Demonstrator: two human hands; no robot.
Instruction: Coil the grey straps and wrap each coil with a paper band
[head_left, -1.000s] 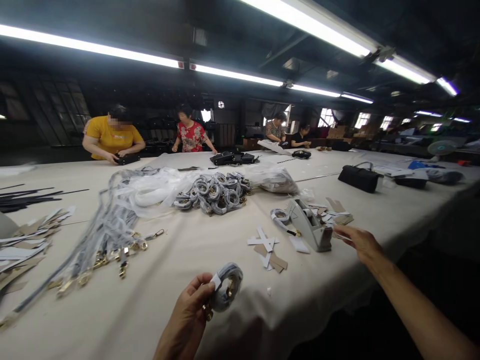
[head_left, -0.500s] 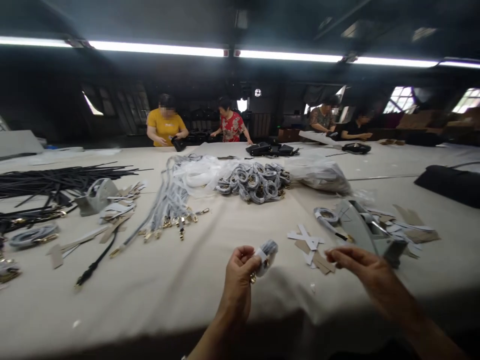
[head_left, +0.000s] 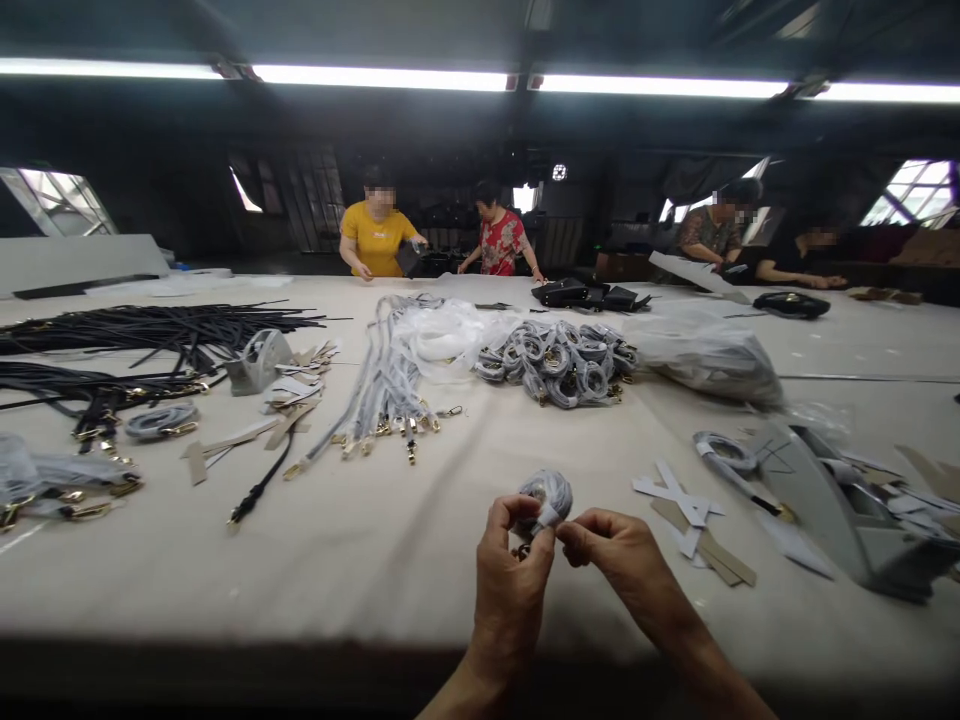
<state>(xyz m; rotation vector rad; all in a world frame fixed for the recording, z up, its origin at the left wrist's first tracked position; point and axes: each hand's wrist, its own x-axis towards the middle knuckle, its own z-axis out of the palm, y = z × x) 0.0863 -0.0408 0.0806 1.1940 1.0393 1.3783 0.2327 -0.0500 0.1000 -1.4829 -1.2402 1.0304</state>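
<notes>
At the near edge of the tabletop [head_left: 360, 560], about its middle, the left hand [head_left: 514, 585] pinches a coiled grey strap [head_left: 549, 492] between thumb and fingers, held just above the cloth. The right hand [head_left: 622, 555] meets it, fingertips closed on the white band [head_left: 546, 519] round the coil. Paper strips [head_left: 679, 500] lie just to the right, with a grey tape dispenser [head_left: 825, 505] beyond them. Toward the middle sit a pile of coiled straps [head_left: 559, 355] and a bunch of loose grey straps [head_left: 382, 390].
</notes>
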